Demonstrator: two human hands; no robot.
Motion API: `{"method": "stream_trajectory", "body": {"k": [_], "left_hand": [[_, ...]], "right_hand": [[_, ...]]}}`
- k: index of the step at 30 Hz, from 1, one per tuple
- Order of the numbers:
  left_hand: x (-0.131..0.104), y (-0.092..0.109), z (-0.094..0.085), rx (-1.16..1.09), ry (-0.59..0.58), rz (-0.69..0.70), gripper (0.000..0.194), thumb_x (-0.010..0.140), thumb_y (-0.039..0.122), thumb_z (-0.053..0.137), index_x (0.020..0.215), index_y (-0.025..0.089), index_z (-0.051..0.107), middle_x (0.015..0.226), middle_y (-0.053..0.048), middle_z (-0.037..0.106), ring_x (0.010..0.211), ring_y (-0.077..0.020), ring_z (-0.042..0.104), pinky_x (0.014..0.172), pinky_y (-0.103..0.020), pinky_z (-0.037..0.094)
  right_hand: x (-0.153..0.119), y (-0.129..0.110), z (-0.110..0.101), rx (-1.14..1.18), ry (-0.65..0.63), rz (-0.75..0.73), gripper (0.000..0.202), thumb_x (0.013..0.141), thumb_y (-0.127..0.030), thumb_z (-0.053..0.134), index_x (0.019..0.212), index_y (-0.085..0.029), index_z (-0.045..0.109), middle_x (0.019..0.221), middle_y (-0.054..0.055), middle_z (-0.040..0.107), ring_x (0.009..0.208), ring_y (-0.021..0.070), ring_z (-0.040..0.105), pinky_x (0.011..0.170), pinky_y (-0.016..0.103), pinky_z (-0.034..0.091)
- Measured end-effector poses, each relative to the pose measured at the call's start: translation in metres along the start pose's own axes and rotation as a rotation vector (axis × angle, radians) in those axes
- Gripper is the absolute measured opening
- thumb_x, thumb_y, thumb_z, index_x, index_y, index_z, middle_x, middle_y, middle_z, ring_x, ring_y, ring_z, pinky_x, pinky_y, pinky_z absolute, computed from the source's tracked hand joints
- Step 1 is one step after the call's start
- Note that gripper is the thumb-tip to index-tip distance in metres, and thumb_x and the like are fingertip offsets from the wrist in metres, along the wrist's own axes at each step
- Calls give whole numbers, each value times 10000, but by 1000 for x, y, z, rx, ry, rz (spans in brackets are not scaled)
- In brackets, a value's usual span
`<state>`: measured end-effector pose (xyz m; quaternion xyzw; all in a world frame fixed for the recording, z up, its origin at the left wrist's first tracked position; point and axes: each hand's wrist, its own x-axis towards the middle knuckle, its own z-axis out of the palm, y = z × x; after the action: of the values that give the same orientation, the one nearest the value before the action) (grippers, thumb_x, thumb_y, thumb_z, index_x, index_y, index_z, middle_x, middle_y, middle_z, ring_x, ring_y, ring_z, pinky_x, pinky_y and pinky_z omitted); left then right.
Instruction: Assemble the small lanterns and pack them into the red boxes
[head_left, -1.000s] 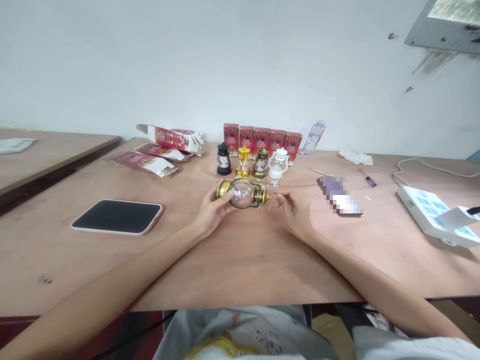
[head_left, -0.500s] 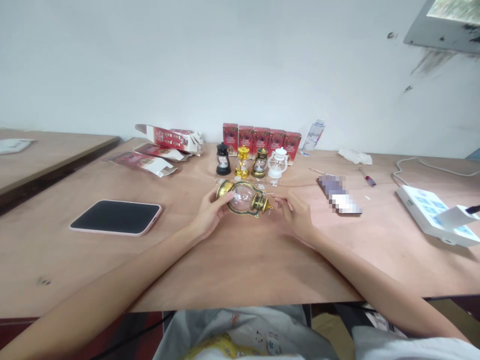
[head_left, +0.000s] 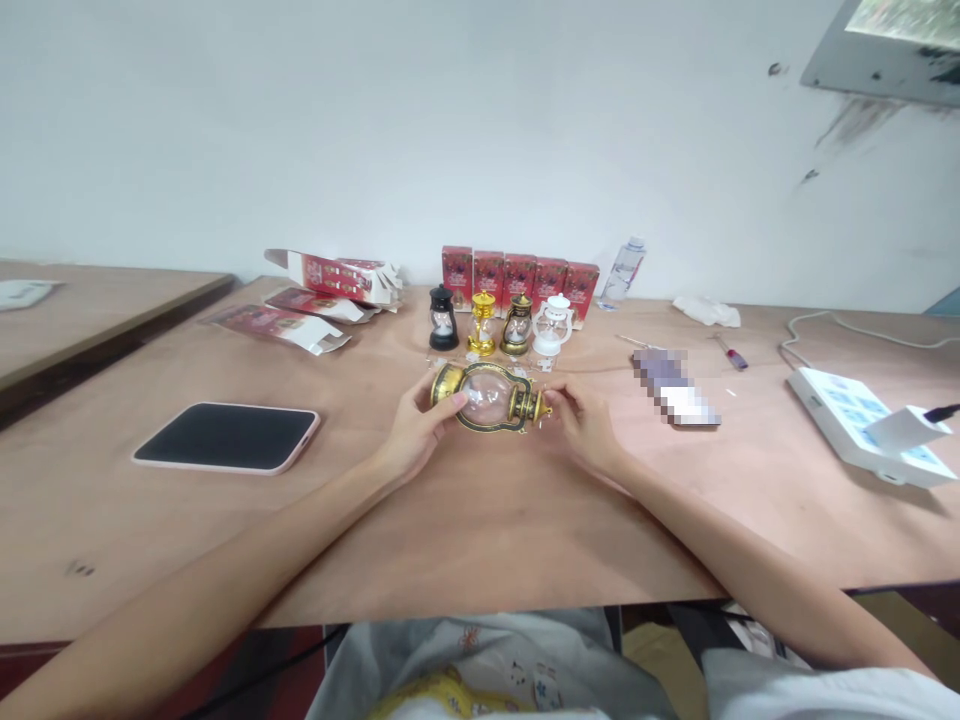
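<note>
A small bronze-gold lantern (head_left: 487, 397) with a clear, rounded globe lies sideways above the table, its base to the left and its pointed cap to the right. My left hand (head_left: 420, 425) is closed around the base, the thumb laid along the globe's edge. With fingers curled together, my right hand (head_left: 589, 425) is at the cap end and appears to pinch it; the exact contact is hard to see. Just behind stand four-sided-frame lanterns in a row: a black one (head_left: 443, 325), a gold one (head_left: 482, 325), a bronze one (head_left: 517, 325) and a white one (head_left: 553, 325).
Several red boxes (head_left: 488, 275) stand behind the row, with a clear bottle (head_left: 624, 270) beside them. Flattened red cartons (head_left: 285, 325) lie at back left. One phone (head_left: 229, 437) is left, another (head_left: 675, 385) right. A screwdriver (head_left: 733, 355), tissue (head_left: 706, 311) and power strip (head_left: 862, 420) are further right.
My right fingers have come closer to the lantern's cap end. The lantern has turned slightly in my left hand. The whole view has shifted a little.
</note>
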<state>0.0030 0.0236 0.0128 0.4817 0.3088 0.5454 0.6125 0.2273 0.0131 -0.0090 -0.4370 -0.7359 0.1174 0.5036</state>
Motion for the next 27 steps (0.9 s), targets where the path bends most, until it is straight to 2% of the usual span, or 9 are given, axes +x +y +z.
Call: {"method": "stream_trajectory", "body": {"k": [6,11,13,17,19,21,23,25,27], "left_hand": [[4,-1,0,177,75,51,496,583,371,805,985,202,569,1012,-26,625,917,-181,604,721,-267,537],[8,-10,-3,429,136,154,482,554,319,799,914,201,501,906,5,593,829,-152,598,755,-291,510],[8,-12,-4,433,154,168,479,568,329,788,922,202,490,952,-4,587,844,-157,602,757,-300,508],[10,-13,-6,359,207,222,457,584,321,781,930,202,508,1021,-14,587,940,-161,587,841,-302,485],[11,-11,-6,310,229,217,424,599,333,769,915,199,519,981,-8,596,956,-161,576,869,-300,470],[10,-10,-4,260,224,187,404,617,351,757,909,202,521,960,-3,597,953,-160,572,873,-299,463],[6,-9,0,229,189,168,398,633,361,752,921,210,521,974,1,594,962,-161,569,878,-295,458],[0,-10,5,243,147,177,402,648,358,752,946,216,523,995,1,592,989,-165,561,895,-294,451],[-4,-13,8,286,90,177,415,656,358,756,968,216,522,994,-4,594,996,-173,560,904,-300,449]], "right_hand": [[7,13,-2,11,-45,118,183,917,-335,442,888,-200,562,784,25,633,695,158,588,635,275,451],[6,14,-5,-61,94,139,200,896,-379,490,981,-201,523,827,57,661,717,186,633,647,315,511],[-4,3,-5,-116,84,-22,158,910,-325,481,1003,-215,543,857,63,684,766,190,657,693,321,528],[-25,-25,0,-69,-157,-658,269,905,-191,440,1141,-281,534,957,31,715,831,158,679,732,297,552],[-29,-33,4,-5,-111,-746,381,876,-139,471,1227,-288,474,1050,37,691,937,154,663,788,309,557],[-26,-35,9,55,55,-529,466,851,-126,533,1275,-283,425,1183,68,618,1092,169,601,889,355,536],[-21,-30,13,187,160,-175,539,830,-194,613,1304,-298,379,1308,83,516,1195,185,533,964,398,503],[-15,-24,17,388,124,135,593,805,-313,665,1307,-311,350,1347,78,483,1199,189,529,980,417,497],[-11,-21,20,562,2,316,582,761,-401,701,1250,-287,407,1264,69,560,1138,196,573,975,428,499]]}}
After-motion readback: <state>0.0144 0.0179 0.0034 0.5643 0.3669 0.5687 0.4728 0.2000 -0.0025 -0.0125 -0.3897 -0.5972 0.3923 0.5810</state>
